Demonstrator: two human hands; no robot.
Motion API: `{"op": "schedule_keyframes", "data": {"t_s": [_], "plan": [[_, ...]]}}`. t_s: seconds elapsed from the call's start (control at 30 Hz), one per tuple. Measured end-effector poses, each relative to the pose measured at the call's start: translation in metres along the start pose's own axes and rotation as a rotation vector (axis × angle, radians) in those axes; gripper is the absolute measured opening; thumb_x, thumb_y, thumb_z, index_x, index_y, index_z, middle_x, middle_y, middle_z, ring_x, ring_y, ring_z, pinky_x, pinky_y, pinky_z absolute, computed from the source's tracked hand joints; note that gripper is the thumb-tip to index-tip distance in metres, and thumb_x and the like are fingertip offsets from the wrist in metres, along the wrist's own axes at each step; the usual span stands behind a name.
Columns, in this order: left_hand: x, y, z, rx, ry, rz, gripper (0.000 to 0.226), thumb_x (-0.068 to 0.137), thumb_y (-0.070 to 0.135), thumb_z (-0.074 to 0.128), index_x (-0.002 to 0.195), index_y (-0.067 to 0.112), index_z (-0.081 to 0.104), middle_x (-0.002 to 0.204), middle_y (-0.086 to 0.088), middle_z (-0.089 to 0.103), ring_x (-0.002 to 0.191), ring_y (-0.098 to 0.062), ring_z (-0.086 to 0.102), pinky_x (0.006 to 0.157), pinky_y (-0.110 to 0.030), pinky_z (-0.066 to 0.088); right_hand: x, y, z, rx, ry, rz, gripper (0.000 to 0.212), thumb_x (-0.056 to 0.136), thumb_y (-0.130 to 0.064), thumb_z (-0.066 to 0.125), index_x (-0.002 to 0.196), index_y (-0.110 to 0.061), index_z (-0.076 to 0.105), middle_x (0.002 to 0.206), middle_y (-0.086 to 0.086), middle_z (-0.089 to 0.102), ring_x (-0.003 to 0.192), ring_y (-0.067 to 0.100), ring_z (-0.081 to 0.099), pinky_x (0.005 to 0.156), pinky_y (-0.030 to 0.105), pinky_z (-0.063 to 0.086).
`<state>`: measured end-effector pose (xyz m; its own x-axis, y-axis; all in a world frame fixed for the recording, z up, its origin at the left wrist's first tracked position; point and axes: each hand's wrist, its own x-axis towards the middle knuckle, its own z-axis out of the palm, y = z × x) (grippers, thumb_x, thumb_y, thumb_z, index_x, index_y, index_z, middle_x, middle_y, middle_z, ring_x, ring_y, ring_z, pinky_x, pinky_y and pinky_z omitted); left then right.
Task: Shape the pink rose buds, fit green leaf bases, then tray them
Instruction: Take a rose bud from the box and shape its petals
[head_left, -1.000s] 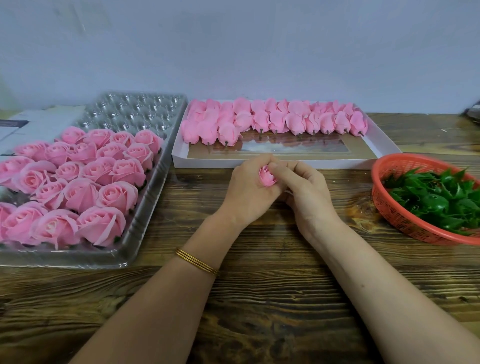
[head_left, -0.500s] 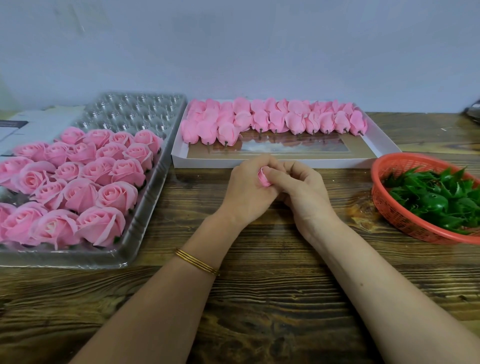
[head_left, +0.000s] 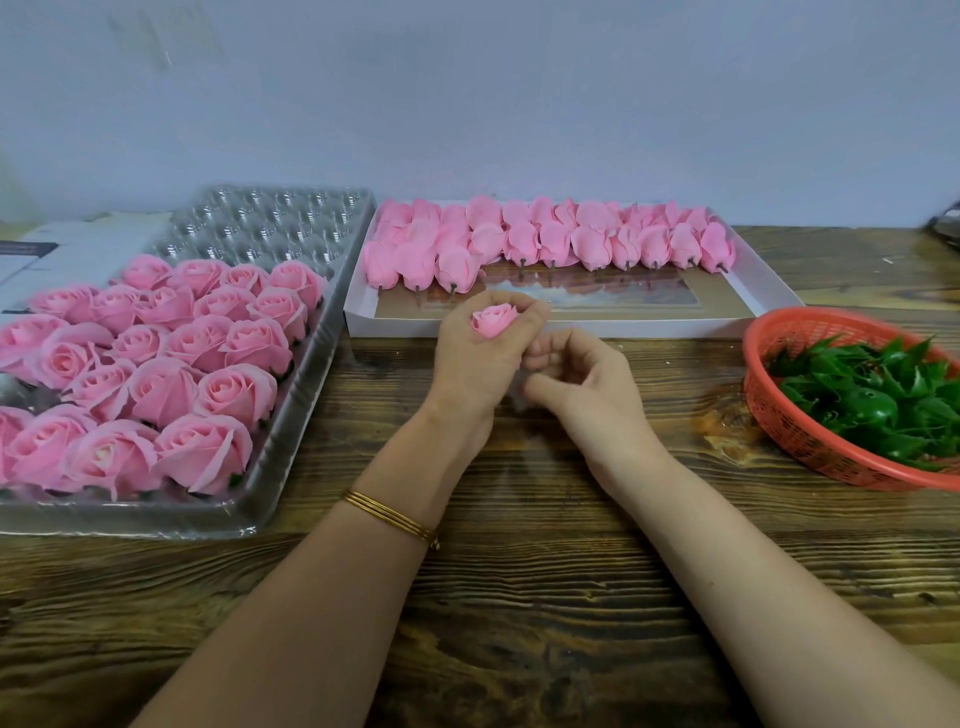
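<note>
From the head camera: the left hand (head_left: 480, 364) grips a single pink rose bud (head_left: 494, 319) between curled fingers and thumb, its soft, layered petals wound into a tight spiral that faces up. The right hand (head_left: 582, 382) sits just beside it, fingers loosely curled around nothing, its fingertips close to the left hand's knuckles. Thin gold bangles (head_left: 390, 515) ring the left wrist. To the left of that hand, a clear moulded plastic tray (head_left: 291, 431) carries rows of full-blown pink roses (head_left: 208, 364), with bare round cups at its far end. Beyond both hands lies a shallow white cardboard box (head_left: 571, 328) lined with closed, teardrop-shaped buds (head_left: 545, 241) on short dark stubs. To the right of the right hand, an orange-red mesh basket (head_left: 779, 421) holds glossy, spiky green leaf bases (head_left: 872, 397). All rest on a dark, heavily grained wooden table (head_left: 519, 597).
</note>
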<state>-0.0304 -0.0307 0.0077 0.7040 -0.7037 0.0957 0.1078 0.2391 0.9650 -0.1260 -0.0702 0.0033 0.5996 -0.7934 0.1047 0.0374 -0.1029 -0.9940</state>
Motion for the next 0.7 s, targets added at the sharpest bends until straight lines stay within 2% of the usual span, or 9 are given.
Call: {"op": "schedule_keyframes", "data": {"t_s": [0.13, 0.27, 0.37, 0.5, 0.6, 0.7], "plan": [[-0.004, 0.004, 0.004, -0.089, -0.002, -0.077, 0.016, 0.09, 0.003, 0.067, 0.079, 0.013, 0.06, 0.048, 0.003, 0.052, 0.046, -0.011, 0.046, 0.045, -0.02, 0.045, 0.001, 0.009, 0.004, -0.186, -0.005, -0.106, 0.031, 0.071, -0.003, 0.081, 0.081, -0.022, 0.058, 0.068, -0.011, 0.061, 0.061, 0.003, 0.053, 0.062, 0.019, 0.044], [-0.007, 0.006, 0.006, -0.109, -0.044, -0.093, 0.013, 0.09, 0.002, 0.065, 0.082, 0.011, 0.06, 0.049, 0.002, 0.052, 0.044, -0.01, 0.047, 0.045, -0.02, 0.044, 0.002, 0.014, 0.005, -0.252, 0.069, -0.16, 0.025, 0.061, -0.027, 0.077, 0.074, -0.027, 0.056, 0.062, -0.014, 0.059, 0.058, 0.002, 0.052, 0.06, 0.021, 0.043], [-0.007, 0.007, 0.006, -0.107, -0.071, -0.099, 0.012, 0.091, 0.002, 0.065, 0.084, 0.011, 0.06, 0.049, 0.002, 0.052, 0.044, -0.009, 0.049, 0.046, -0.02, 0.045, 0.003, 0.015, 0.005, -0.272, 0.085, -0.162, 0.022, 0.058, -0.032, 0.074, 0.07, -0.027, 0.056, 0.059, -0.017, 0.059, 0.055, 0.001, 0.051, 0.059, 0.022, 0.042], [-0.005, 0.007, 0.005, -0.121, -0.103, -0.128, 0.013, 0.09, 0.002, 0.065, 0.082, 0.012, 0.061, 0.05, 0.001, 0.053, 0.044, -0.008, 0.051, 0.047, -0.021, 0.048, 0.005, 0.014, 0.001, -0.196, 0.046, -0.145, 0.019, 0.06, -0.024, 0.077, 0.068, -0.026, 0.059, 0.055, -0.019, 0.058, 0.053, -0.002, 0.049, 0.056, 0.017, 0.042], [-0.003, 0.007, 0.002, -0.136, -0.155, -0.142, 0.013, 0.091, 0.002, 0.064, 0.082, 0.012, 0.062, 0.052, 0.001, 0.053, 0.045, -0.008, 0.051, 0.046, -0.02, 0.049, 0.005, 0.012, 0.0, -0.119, -0.013, -0.149, 0.026, 0.068, -0.006, 0.081, 0.068, -0.023, 0.062, 0.053, -0.017, 0.056, 0.053, -0.002, 0.047, 0.056, 0.013, 0.042], [-0.002, 0.007, -0.001, -0.127, -0.217, -0.15, 0.012, 0.091, 0.003, 0.064, 0.084, 0.013, 0.064, 0.055, 0.001, 0.052, 0.049, -0.008, 0.052, 0.049, -0.021, 0.049, 0.004, 0.009, -0.003, -0.054, -0.072, -0.134, 0.026, 0.075, 0.005, 0.075, 0.069, -0.017, 0.064, 0.056, -0.014, 0.054, 0.057, 0.002, 0.046, 0.059, 0.012, 0.042]]}}
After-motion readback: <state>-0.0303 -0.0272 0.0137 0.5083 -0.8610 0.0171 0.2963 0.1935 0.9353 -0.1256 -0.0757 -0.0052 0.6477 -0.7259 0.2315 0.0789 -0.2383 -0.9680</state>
